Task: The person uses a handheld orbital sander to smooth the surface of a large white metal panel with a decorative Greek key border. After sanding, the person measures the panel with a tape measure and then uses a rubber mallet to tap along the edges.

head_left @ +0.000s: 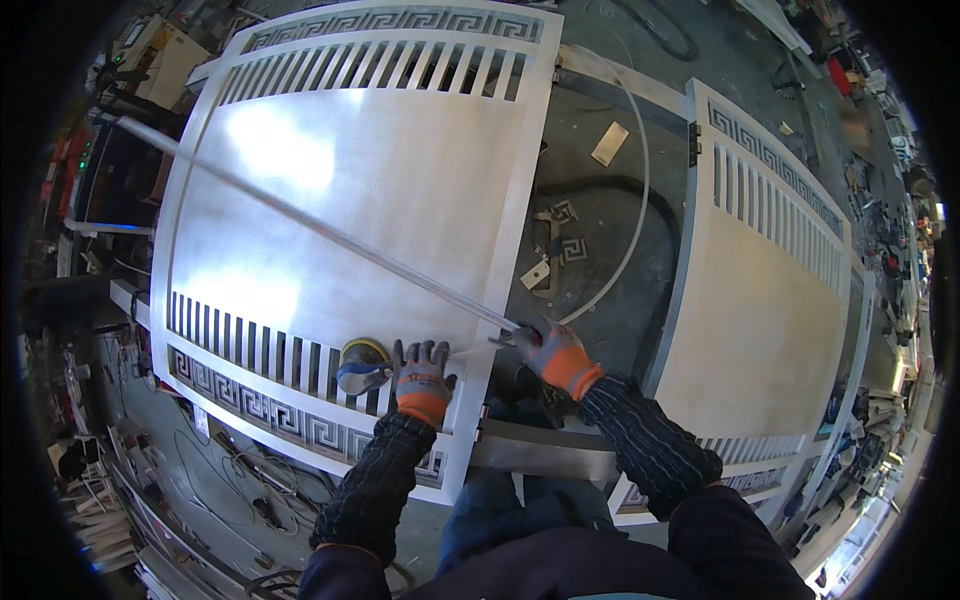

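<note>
My left hand (422, 378), in an orange and grey work glove, lies with fingers stretched out near the lower slats of a large silvery metal gate panel (370, 190). Just left of it a round hand-held sander (362, 370) with a yellowish rim rests on the slats. My right hand (556, 354), gloved the same way, is closed round the near end of a long thin metal bar (340, 238). The bar slants across the panel to the far left. Whether it touches the panel's sheet I cannot tell.
A second, similar panel (755, 330) stands to the right. Between them a pale hose (640, 200) curves above the floor, where metal offcuts (610, 143) and cut key-pattern pieces (572, 250) lie. A crossbeam (545, 455) runs before my legs. Cables (260, 490) tangle at lower left.
</note>
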`<state>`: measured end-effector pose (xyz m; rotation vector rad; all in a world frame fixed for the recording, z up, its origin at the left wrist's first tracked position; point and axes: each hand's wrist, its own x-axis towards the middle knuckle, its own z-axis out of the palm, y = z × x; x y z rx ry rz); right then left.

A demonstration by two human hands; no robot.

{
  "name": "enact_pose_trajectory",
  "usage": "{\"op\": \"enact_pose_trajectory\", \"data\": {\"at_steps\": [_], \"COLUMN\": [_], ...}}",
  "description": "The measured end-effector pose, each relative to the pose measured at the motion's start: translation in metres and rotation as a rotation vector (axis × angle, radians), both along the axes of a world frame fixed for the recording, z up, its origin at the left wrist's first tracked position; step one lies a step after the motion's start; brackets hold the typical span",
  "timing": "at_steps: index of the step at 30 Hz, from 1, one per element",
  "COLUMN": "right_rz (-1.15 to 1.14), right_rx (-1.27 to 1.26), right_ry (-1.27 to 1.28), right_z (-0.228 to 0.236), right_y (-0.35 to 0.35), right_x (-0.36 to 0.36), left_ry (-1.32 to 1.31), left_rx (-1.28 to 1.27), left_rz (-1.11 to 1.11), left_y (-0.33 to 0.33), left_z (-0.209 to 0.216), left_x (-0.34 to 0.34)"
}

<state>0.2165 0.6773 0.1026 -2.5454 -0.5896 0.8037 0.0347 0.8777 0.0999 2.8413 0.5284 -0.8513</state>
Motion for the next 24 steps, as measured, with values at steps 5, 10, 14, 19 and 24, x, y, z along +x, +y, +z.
{"op": "enact_pose_trajectory", "data": {"at_steps": [5,10,14,19,24], "right_rz": [-0.071,-0.255,-0.341,-0.764,-0.597], "right_rx": [0.234,0.100,0.296,0.284,0.345], "right_ry": [0.056,0.232,0.322,0.435,0.302], "right_z": [0.027,0.007,0.016,-0.059,-0.050], "right_y": [-0.037,-0.072,-0.086,-0.161,-0.182], "right_x": [-0.028,-0.050,-0.057,-0.073,-0.069], "left_ry": [-0.087,-0.069,0.016,-0.165,-0.194], "left_rx": [0.102,-0.020,-0.023,-0.063,-0.081], "left_rz": [0.165,0.335,0.358,0.344,0.535], "left_y": [0.049,0.088,0.106,0.110,0.115], "left_z": [0.002,-0.005,-0.015,-0.001,0.024], "left_x": [-0.012,-0.017,-0.021,-0.024,-0.040]}}
